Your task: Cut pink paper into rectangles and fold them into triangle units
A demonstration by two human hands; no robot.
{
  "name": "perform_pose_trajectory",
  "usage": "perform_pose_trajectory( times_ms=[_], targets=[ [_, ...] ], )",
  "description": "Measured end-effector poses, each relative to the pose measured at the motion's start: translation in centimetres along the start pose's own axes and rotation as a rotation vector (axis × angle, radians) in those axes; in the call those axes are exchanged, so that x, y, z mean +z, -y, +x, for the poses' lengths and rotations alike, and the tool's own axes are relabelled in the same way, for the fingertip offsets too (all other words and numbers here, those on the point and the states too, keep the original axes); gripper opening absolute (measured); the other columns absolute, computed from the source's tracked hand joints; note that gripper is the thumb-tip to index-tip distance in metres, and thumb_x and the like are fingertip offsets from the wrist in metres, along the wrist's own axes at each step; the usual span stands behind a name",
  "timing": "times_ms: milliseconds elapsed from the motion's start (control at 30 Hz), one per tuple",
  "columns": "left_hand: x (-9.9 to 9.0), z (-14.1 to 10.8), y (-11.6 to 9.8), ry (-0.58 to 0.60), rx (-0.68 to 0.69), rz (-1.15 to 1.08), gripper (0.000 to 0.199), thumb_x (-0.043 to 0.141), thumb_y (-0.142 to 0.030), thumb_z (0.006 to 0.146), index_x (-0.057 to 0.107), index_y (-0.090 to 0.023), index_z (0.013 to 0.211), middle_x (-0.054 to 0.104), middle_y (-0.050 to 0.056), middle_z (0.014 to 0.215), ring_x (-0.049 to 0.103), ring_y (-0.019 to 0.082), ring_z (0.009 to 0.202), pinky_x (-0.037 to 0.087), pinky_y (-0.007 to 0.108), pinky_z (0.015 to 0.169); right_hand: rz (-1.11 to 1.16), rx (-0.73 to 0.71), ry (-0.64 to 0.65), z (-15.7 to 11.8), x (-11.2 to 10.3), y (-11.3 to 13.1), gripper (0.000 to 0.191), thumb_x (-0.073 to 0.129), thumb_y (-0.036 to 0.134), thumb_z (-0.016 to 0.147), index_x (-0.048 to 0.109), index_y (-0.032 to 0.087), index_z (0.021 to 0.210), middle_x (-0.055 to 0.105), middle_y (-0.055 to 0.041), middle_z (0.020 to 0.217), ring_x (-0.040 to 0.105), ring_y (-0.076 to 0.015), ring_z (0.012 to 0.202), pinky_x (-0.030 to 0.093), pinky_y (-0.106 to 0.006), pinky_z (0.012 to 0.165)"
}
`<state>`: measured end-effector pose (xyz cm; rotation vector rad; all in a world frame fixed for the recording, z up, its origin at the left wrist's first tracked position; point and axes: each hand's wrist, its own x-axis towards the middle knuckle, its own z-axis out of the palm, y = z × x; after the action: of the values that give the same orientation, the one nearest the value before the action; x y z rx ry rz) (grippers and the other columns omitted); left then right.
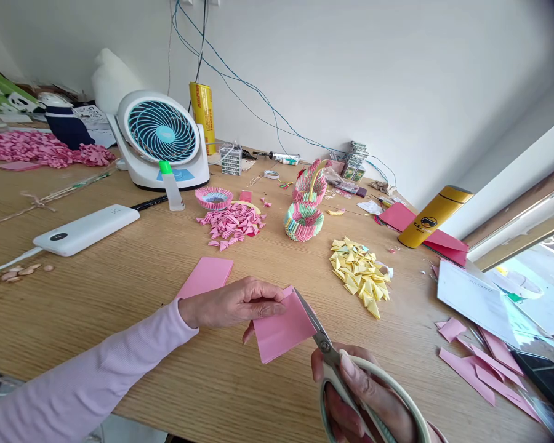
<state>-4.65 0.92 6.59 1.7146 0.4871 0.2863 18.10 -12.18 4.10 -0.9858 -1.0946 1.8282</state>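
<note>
One cut seems half-done: left hand pinches rectangular pink paper, right hand grips cream-handled metal scissors at four o'clock.

Paper: is sitting between left hand and right hand
Fan: is standing beyond the left hand, on the table
Scraps: are lying right of the right hand

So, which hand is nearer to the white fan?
Left. The left hand, holding pink paper, is in front of the fan and slightly right; the right hand, with the scissors, is farther right and farther away.
</note>
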Motion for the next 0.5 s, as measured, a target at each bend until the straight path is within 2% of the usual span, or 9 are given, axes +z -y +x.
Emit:
perform_pose_trajectory(
  times_ms=[133, 200, 267, 367, 433, 500],
  targets=[
    [-1.2, -0.4, 0.1, 0.057, -0.055, 0.077, 0.032, 0.048, -0.045, 0.091, 0.057, -0.017, 0.078, 0.048, -0.002, 0.061, 0.044, 0.009, 0.045, 0.033, 0.019, 0.040, -0.056, -0.074, -0.056, -0.5, -1.0, 1.7, 0.043, 0.046, 0.058, 0.091, 0.060, 0.017, 0.093, 0.037, 0.0088, 0.045, 0.026, -0.0045, 0.030, 0.029, -0.020, 0.036],
    [-2.2, -0.5, 0.2, 0.017, -0.081, 0.136, 0.036, 0.048, -0.047, 0.090, 0.054, -0.018, 0.070, 0.042, -0.003, 0.055, 0.038, 0.008, 0.041, 0.027, 0.019, 0.038, -0.176, -0.137, -0.121, 0.1, -1.7, 2.9, 0.038, 0.051, 0.054, 0.090, 0.057, 0.018, 0.096, 0.042, 0.0071, 0.050, 0.033, -0.0061, 0.035, 0.030, -0.021, 0.039],
    [-3.3, -0.4, 0.6, -0.107, -0.083, 0.236, 0.038, 0.049, -0.046, 0.090, 0.053, -0.018, 0.065, 0.038, -0.004, 0.052, 0.035, 0.008, 0.041, 0.024, 0.020, 0.039, -0.500, -0.213, -0.232, 1.4, -2.4, 3.8, 0.033, 0.061, 0.048, 0.085, 0.055, 0.019, 0.099, 0.047, 0.0048, 0.058, 0.041, -0.0093, 0.045, 0.033, -0.022, 0.043],
    [-4.4, -0.1, 1.4, -0.330, -0.064, 0.491, 0.036, 0.054, -0.040, 0.088, 0.055, -0.017, 0.060, 0.042, -0.003, 0.053, 0.039, 0.010, 0.046, 0.024, 0.022, 0.046, -0.973, -0.360, -0.345, 4.0, -3.4, 4.0, 0.032, 0.071, 0.042, 0.078, 0.054, 0.020, 0.095, 0.049, 0.0039, 0.062, 0.043, -0.0122, 0.053, 0.035, -0.025, 0.050],
    [-4.7, 0.0, 2.0, -0.451, -0.069, 0.655, 0.035, 0.054, -0.037, 0.088, 0.056, -0.017, 0.058, 0.045, -0.002, 0.053, 0.043, 0.012, 0.050, 0.026, 0.023, 0.050, -1.208, -0.367, -0.394, 5.6, -3.6, 3.5, 0.030, 0.069, 0.040, 0.079, 0.054, 0.020, 0.095, 0.056, 0.0011, 0.066, 0.047, -0.0145, 0.055, 0.034, -0.027, 0.053],
    [-4.5, 0.0, 2.4, -0.595, -0.063, 0.793, 0.030, 0.052, -0.036, 0.089, 0.058, -0.018, 0.066, 0.053, 0.000, 0.063, 0.051, 0.015, 0.062, 0.031, 0.024, 0.058, -1.369, -0.327, -0.443, 6.7, -3.5, 2.9, 0.025, 0.063, 0.038, 0.083, 0.053, 0.020, 0.097, 0.062, -0.0032, 0.072, 0.053, -0.0180, 0.060, 0.033, -0.028, 0.054]
  ],
)
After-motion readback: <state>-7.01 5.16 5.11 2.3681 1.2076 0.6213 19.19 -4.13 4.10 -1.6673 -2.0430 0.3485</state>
